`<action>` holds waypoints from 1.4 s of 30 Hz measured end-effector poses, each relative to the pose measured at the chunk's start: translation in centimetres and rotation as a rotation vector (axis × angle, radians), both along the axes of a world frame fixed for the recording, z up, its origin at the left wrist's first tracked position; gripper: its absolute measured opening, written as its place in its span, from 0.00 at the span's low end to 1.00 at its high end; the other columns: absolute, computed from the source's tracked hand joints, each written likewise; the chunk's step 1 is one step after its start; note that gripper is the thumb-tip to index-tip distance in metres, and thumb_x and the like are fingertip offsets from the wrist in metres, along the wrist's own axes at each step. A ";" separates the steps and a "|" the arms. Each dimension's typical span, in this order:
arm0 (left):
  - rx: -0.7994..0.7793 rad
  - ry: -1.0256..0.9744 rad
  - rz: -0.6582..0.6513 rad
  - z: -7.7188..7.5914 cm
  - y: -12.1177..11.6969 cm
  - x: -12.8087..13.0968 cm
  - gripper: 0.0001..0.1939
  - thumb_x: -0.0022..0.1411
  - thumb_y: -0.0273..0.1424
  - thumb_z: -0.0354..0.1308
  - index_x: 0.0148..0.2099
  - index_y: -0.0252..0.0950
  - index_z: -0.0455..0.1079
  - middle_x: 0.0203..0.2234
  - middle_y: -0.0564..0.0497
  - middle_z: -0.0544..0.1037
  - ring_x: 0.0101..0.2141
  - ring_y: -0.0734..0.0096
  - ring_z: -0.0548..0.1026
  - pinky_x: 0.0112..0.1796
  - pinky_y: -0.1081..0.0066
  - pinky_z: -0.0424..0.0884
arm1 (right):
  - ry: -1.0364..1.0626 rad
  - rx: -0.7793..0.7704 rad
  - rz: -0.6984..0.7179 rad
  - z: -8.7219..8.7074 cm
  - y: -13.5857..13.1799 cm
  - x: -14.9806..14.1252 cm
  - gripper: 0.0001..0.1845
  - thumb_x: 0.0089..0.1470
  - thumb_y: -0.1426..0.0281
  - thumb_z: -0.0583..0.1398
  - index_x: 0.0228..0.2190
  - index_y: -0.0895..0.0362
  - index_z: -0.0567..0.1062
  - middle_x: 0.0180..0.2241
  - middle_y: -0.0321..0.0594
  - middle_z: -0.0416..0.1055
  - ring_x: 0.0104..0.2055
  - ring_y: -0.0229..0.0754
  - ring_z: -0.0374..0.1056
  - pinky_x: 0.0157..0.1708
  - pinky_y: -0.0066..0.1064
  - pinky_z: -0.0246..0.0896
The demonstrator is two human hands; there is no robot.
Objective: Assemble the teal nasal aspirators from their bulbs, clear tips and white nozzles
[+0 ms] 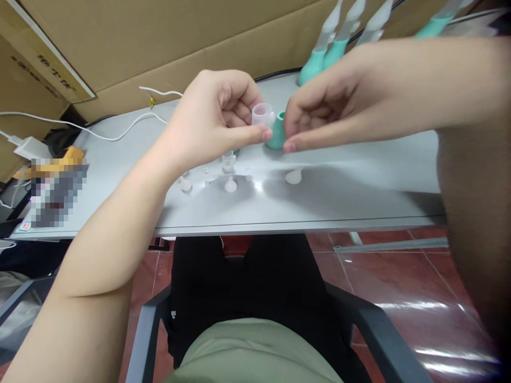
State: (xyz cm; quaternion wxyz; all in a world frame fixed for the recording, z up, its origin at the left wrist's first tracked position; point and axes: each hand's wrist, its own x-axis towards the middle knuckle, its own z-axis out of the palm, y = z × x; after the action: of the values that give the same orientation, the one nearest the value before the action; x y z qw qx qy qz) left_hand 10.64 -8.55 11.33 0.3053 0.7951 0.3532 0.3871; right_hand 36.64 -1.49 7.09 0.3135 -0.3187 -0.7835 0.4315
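My left hand [217, 114] pinches a small clear plastic cup-like piece [262, 114] between thumb and fingers, its round opening facing up. Just right of it, my right hand [335, 101] is closed, with thumb and curled fingers close together; whatever they hold is hidden. Between the hands a green rubber bulb [274, 138] stands on the table, partly covered by my right fingers; I cannot tell whether they touch it. Below my left hand are another clear plastic piece [228, 161] and white teardrop-shaped tips [230, 184]. A further white tip [294, 176] lies below my right hand.
Green bulbs with clear necks and white tips [313, 65] stand at the back right against a cardboard wall [159, 42]. A white cable [115, 137] crosses the grey table [359, 197] at left, near a charger [34, 148] and a yellow object [74, 156].
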 end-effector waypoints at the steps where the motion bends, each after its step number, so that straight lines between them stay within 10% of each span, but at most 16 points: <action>1: -0.002 -0.002 0.001 0.2 0.0 0.1 0.22 0.71 0.48 0.89 0.58 0.44 0.89 0.40 0.45 0.92 0.51 0.46 0.95 0.51 0.52 0.94 | 0.023 -0.008 0.020 0.2 -0.3 -0.2 0.22 0.78 0.48 0.78 0.42 0.52 0.88 0.34 0.37 0.81 0.42 0.42 0.83 0.37 0.33 0.73; 12: -0.018 -0.022 0.019 -0.5 1.0 0.0 0.25 0.72 0.50 0.87 0.62 0.45 0.91 0.42 0.44 0.93 0.54 0.42 0.96 0.54 0.47 0.95 | -0.020 0.222 -0.239 1.3 -2.1 -3.3 0.25 0.64 0.44 0.87 0.36 0.49 0.91 0.26 0.42 0.76 0.25 0.43 0.66 0.24 0.44 0.49; 23: -0.052 -0.200 -0.004 -2.6 2.2 -3.2 0.17 0.69 0.43 0.91 0.39 0.41 0.89 0.36 0.49 0.92 0.40 0.59 0.93 0.46 0.56 0.93 | 0.210 0.191 -0.244 0.5 -2.7 -5.3 0.30 0.62 0.42 0.87 0.34 0.48 0.84 0.29 0.37 0.75 0.28 0.41 0.66 0.29 0.42 0.54; 31: -0.166 -0.132 -0.014 -2.8 2.6 -3.7 0.19 0.67 0.50 0.91 0.39 0.47 0.90 0.41 0.49 0.94 0.51 0.45 0.92 0.62 0.36 0.90 | 0.156 0.131 -0.137 0.8 -1.9 -4.4 0.17 0.62 0.59 0.84 0.36 0.51 0.84 0.29 0.36 0.76 0.27 0.36 0.64 0.26 0.38 0.48; 42: -0.251 -0.194 -0.143 -3.4 3.3 -3.6 0.23 0.64 0.53 0.94 0.40 0.43 0.90 0.39 0.48 0.93 0.44 0.57 0.89 0.60 0.38 0.91 | 0.142 0.032 0.008 0.3 -0.6 -3.6 0.28 0.56 0.48 0.87 0.40 0.52 0.83 0.33 0.38 0.76 0.33 0.40 0.70 0.33 0.37 0.58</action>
State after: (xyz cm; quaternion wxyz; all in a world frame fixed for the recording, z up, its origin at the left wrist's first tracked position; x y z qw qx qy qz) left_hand 6.99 -5.26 7.90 0.4617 0.7326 0.3103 0.3922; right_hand 33.02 -2.10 7.43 0.3716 -0.2792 -0.7675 0.4415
